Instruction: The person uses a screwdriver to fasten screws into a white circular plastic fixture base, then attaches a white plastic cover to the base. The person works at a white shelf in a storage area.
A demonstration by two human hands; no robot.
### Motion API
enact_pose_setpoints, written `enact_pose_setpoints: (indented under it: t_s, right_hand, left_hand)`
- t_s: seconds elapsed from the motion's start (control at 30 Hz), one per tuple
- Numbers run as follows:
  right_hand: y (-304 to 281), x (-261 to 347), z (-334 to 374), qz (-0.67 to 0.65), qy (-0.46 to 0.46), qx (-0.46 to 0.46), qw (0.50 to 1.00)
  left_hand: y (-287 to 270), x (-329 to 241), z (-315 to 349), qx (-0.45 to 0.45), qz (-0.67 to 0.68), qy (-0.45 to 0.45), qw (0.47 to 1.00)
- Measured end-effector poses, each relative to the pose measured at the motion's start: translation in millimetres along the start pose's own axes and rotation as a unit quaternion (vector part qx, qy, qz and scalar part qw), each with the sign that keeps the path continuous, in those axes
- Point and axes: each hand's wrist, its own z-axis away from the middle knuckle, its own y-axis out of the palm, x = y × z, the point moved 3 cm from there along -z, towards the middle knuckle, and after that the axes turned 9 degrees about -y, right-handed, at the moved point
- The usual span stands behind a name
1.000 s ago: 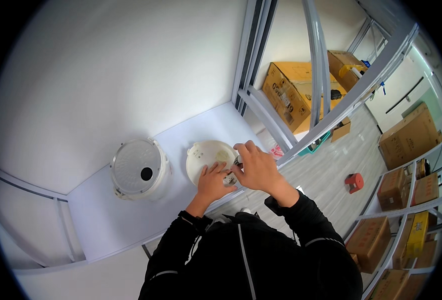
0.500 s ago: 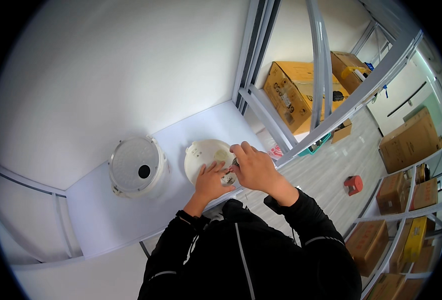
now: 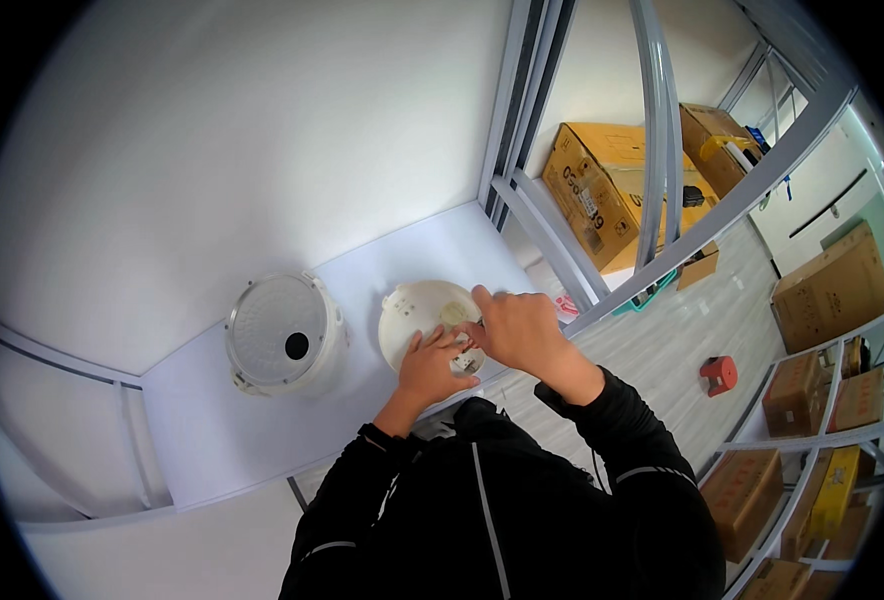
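Note:
A shallow round white plastic housing part point(image 3: 398, 322), shaped like a bowl, lies on the white table. Over its near right side rests my left hand point(image 3: 428, 373), fingers spread and pointing inward, the thumb apart along the near rim. My right hand point(image 3: 524, 330) is curled closed above the right side of the part, its fingertips close to those of my left hand. Something small with a reddish bit shows between the two hands; most of it is hidden by the fingers, so its kind is unclear. A small metal-looking piece point(image 3: 469, 362) sits inside the part beside my left thumb.
To the left stands a white round drum-shaped appliance point(image 3: 280, 325) with a clear lid and a black round spot. A grey metal frame point(image 3: 552, 235) borders the table on the right. Beyond are cardboard boxes point(image 3: 602, 190), a red stool point(image 3: 719, 374) and loaded shelves point(image 3: 824, 432).
The view has shifted slightly, moving the scene a little to the right. My right hand has turned and its fingers have curled lower; my left hand keeps its place on the housing part.

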Motion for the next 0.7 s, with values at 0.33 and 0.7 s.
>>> enact_pose_setpoints:
  t_s: [0.33,0.7]
  right_hand:
    - [-1,-2,11,-0.094,-0.114,-0.195,0.97]
    - [-8,4,11,-0.055,-0.1,-0.217,0.97]
  left_hand:
    - [-5,-2,-1,0.005,-0.001,-0.002,1.0]
    - [-4,0,0,-0.006,0.021,-0.001,1.0]
